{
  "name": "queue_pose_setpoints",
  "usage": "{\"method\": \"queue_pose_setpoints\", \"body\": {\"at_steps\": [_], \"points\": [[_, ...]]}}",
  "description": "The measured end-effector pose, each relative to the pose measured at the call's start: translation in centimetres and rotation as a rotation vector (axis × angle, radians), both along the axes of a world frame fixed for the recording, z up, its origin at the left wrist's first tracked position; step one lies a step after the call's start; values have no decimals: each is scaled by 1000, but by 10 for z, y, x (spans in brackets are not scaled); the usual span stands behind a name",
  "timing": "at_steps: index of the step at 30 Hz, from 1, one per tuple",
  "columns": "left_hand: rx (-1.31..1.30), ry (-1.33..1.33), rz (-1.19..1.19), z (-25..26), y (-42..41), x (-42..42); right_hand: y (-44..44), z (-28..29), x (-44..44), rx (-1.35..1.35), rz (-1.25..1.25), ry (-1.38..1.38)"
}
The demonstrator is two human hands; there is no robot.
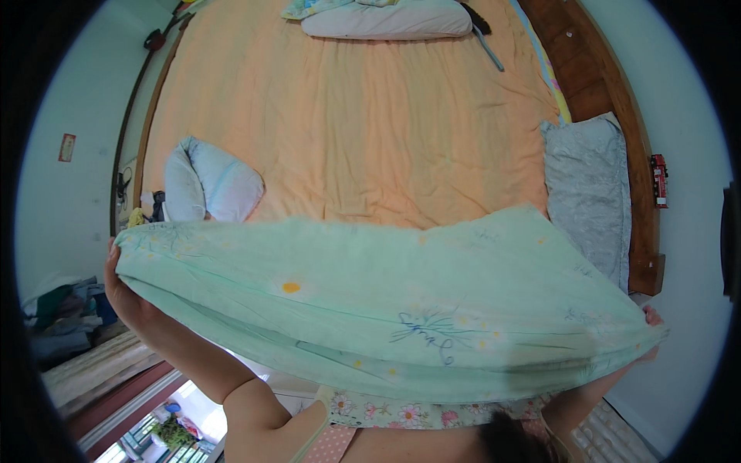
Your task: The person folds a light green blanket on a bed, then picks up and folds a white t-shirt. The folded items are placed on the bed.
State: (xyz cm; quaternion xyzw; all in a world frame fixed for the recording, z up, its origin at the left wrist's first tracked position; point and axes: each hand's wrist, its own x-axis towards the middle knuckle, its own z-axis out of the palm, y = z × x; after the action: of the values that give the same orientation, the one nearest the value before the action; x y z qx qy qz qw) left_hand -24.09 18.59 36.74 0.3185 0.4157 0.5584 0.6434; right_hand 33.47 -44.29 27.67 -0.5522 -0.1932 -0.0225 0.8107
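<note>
A pale green floral cloth (359, 278), perhaps a sheet or quilt cover, is stretched wide across my front. My left hand (114, 266) grips its left corner with the arm held out. At the far right, my right hand (651, 324) is closed on the opposite corner; the fingers are partly hidden by the fabric. Beyond the cloth lies a bed covered with an orange and tan striped sheet (370, 127). The cloth's far edge overlaps the near part of the bed and hides it.
A folded white quilt (223, 182) lies at the bed's left. A grey pillow (587, 191) rests against the wooden headboard (642, 173) on the right. At the far side are a white bolster-like bundle (388, 20) and a brush with a grey handle (489, 49). Piled clothes (69, 312) sit at left.
</note>
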Motion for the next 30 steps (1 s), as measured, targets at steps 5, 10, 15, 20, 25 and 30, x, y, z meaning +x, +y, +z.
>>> {"method": "queue_pose_setpoints", "body": {"at_steps": [5, 10, 15, 20, 25, 30], "points": [[-92, 141, -55, -57, 89, 2, 95, -47, 71, 25, -242, 413], [19, 74, -59, -77, 192, 18, 289, -15, 106, 108, -137, 449], [226, -3, -139, 9, 167, -8, 306, 48, 119, 224, -97, 349], [201, 97, 70, -3, 68, -69, 271, 52, 80, 153, -137, 278], [-92, 126, 202, -122, -46, -76, 201, -54, 70, 45, -226, 495], [-541, 102, 228, -263, -114, -111, 102, -207, 57, -135, -203, 807]]}}
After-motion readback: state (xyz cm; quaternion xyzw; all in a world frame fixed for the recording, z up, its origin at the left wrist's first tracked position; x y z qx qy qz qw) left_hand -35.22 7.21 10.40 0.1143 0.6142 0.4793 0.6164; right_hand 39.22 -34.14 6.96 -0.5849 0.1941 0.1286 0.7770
